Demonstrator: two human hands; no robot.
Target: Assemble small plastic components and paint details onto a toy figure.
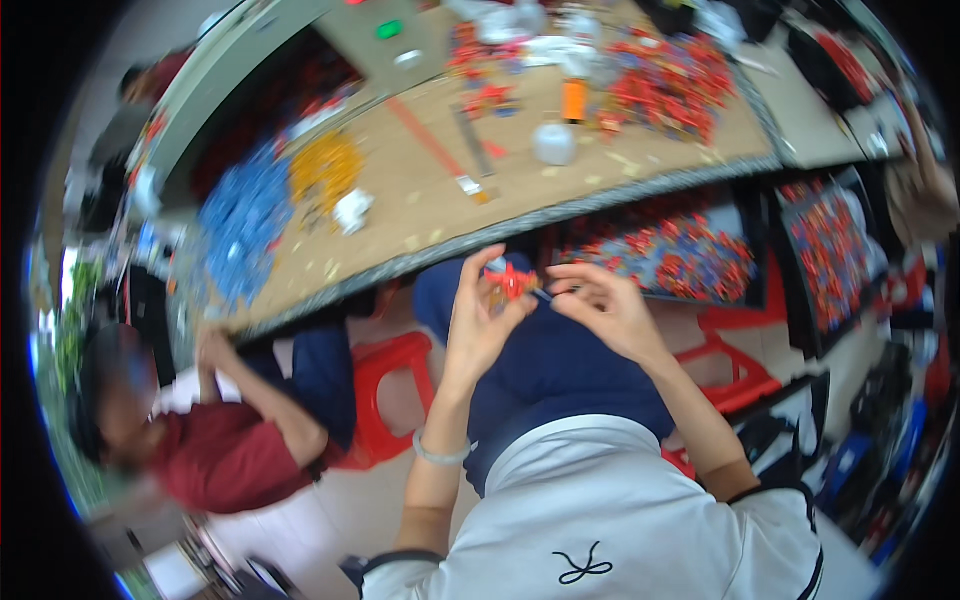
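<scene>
Motion blur is pretty bad here, fair warning. A small red piece (513,283) is held just off the middle of the view, toward 12 o'clock, pinched between thumb and finger of the left hand (478,312). The right hand (603,303) is held close beside it toward 3 o'clock, fingertips bent in at the piece; whether anything's gripped by it can't be told. The hands are kept near each other but apart, above dark blue trousers (560,370).

On the workbench (520,185), a blue heap (245,220) is spread at 10 o'clock, with a yellow heap (328,170) set just beside it toward 11. A white round container (554,145) is parked at 1, and a red pile (675,85) is dumped past it. More red and blue bits (660,250) are seen below the edge at 2 to 3. A red stool (395,385) is placed at 7 to 8, and a dark red shirt (235,455) is worn by a co-worker at 8.
</scene>
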